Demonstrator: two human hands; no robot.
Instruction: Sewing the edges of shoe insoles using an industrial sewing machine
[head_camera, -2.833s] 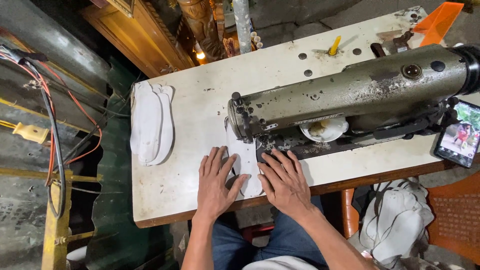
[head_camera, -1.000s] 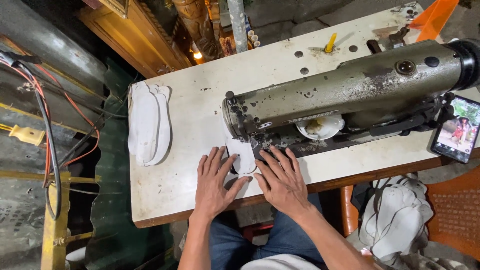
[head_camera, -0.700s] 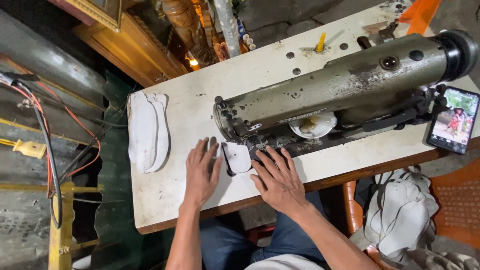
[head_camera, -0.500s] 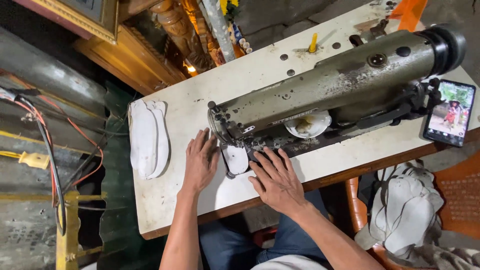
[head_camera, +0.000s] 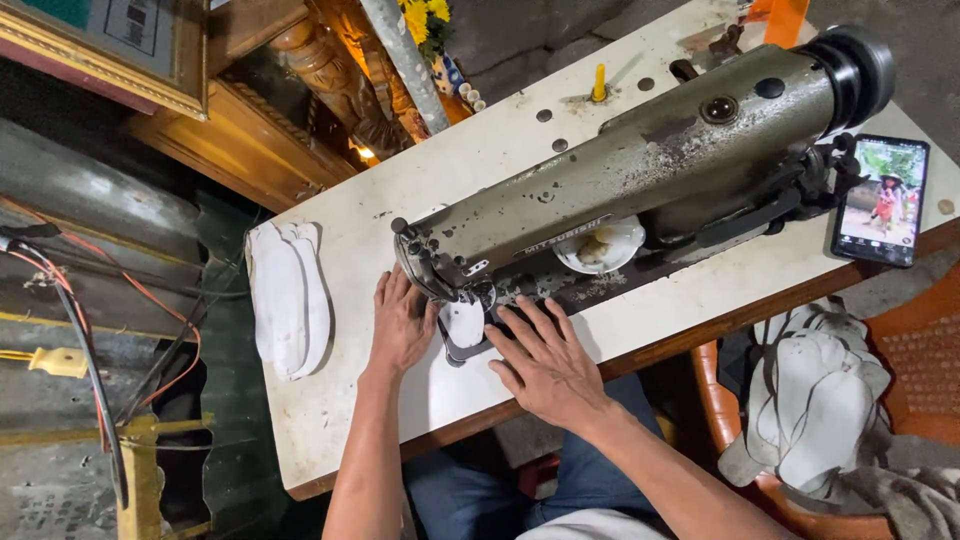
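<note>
**Both hands flat on white sole piece under sewing machine head**

White insole-shaped piece (head_camera: 463, 322) lies flat on the worktop (head_camera: 400, 215), right under the needle end of the grey-green industrial sewing machine (head_camera: 640, 180). Piece is small, pale, rounded outline, mostly hidden by the machine head and the hands; the needle point itself is too small to make out.

Left hand (head_camera: 398, 325) rests palm down just left of the piece, fingers stretched toward the machine head, grip open, holding nothing. Right hand (head_camera: 545, 360) lies palm down just right of the piece, fingers spread, tips at its edge, grip open too, pressing rather than clasping.

Stack of white insoles (head_camera: 290, 295) sits at the worktop's left end, well apart from the hands. White dish (head_camera: 600, 245) under the machine arm. Smartphone (head_camera: 880, 200) with lit screen at the right edge. Yellow thread pin (head_camera: 598, 82) behind the machine. More white soles (head_camera: 815, 400) piled on an orange chair (head_camera: 915, 350) lower right.
</note>
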